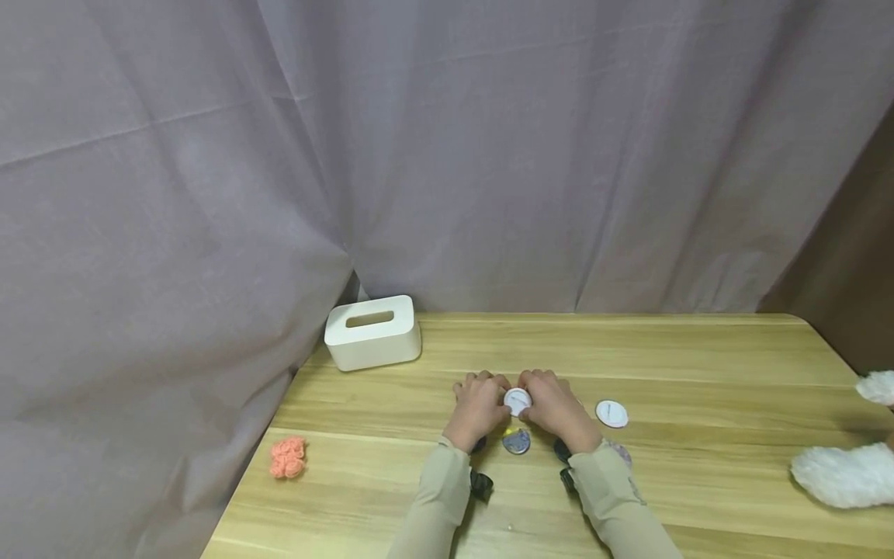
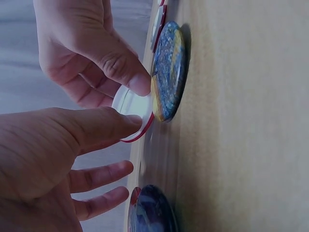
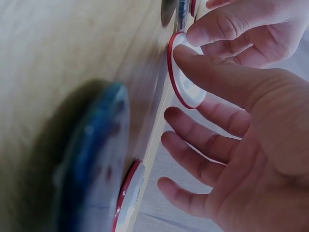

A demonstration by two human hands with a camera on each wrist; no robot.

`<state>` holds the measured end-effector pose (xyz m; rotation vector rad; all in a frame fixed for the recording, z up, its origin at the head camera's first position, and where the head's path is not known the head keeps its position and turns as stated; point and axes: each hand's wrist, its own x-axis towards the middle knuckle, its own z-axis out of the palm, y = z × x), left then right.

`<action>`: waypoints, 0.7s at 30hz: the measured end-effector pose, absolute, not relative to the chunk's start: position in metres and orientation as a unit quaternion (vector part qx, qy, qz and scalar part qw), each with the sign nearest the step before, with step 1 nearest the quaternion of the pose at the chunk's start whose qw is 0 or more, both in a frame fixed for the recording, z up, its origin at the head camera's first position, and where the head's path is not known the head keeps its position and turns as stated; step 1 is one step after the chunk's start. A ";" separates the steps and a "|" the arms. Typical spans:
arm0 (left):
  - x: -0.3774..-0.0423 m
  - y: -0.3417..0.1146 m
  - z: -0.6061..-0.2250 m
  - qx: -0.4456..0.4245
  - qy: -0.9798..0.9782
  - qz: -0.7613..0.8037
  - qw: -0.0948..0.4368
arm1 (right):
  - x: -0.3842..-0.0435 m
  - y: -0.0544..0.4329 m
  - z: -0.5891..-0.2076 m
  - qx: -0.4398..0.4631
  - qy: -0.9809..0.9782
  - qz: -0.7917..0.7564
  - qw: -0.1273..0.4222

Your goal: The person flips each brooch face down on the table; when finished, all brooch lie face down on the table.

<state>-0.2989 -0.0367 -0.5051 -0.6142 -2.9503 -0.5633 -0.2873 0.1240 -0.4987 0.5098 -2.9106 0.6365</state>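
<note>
In the head view my left hand (image 1: 478, 409) and right hand (image 1: 556, 409) meet at a round pin-back badge (image 1: 518, 401), its white back and pin facing up. Both hands pinch it between thumb and fingers, the thumbs on its white back (image 2: 129, 102). A red rim (image 3: 172, 72) edges it in the right wrist view. Just nearer lies a blue-and-yellow badge (image 1: 517, 442), face up. Beside my left hand sits a dark glossy badge (image 2: 152, 212). A blue badge (image 3: 99, 164) looms close and blurred in the right wrist view.
Right of my hands lies another badge with its white back up (image 1: 611, 414); a purplish one (image 1: 620, 453) is partly behind my right sleeve. A white tissue box (image 1: 373, 334) stands back left, an orange crocheted piece (image 1: 287, 457) front left. White fluffy items (image 1: 841, 475) sit at right.
</note>
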 end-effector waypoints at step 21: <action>-0.296 -0.035 -0.505 -0.207 -0.962 -0.175 0.035 | -0.280 0.120 -0.496 0.149 -0.976 0.158 0.033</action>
